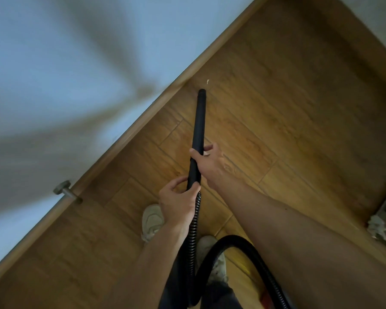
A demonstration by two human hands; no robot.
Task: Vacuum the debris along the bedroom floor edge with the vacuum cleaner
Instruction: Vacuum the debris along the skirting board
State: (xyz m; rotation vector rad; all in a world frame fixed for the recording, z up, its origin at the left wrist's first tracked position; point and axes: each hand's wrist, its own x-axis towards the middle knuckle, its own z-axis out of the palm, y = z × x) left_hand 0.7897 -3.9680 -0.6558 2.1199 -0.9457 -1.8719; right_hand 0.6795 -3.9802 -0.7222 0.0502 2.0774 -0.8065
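A black vacuum wand [198, 126] points away from me over the wooden floor [276, 108], its nozzle tip close to the wooden skirting board [187, 70]. A small pale scrap of debris [207, 81] lies just beyond the tip. My right hand [207, 159] grips the wand at its middle. My left hand [178, 201] grips its lower end, where the ribbed black hose [194, 230] joins. The hose loops down past my shoes and off the bottom edge.
A white wall [65, 74] runs diagonally along the left. A metal door stopper [65, 190] sticks out of the skirting at lower left. Pale crumpled debris [377, 226] lies at the right edge by a dark object. My pale shoes [152, 221] stand below the hands.
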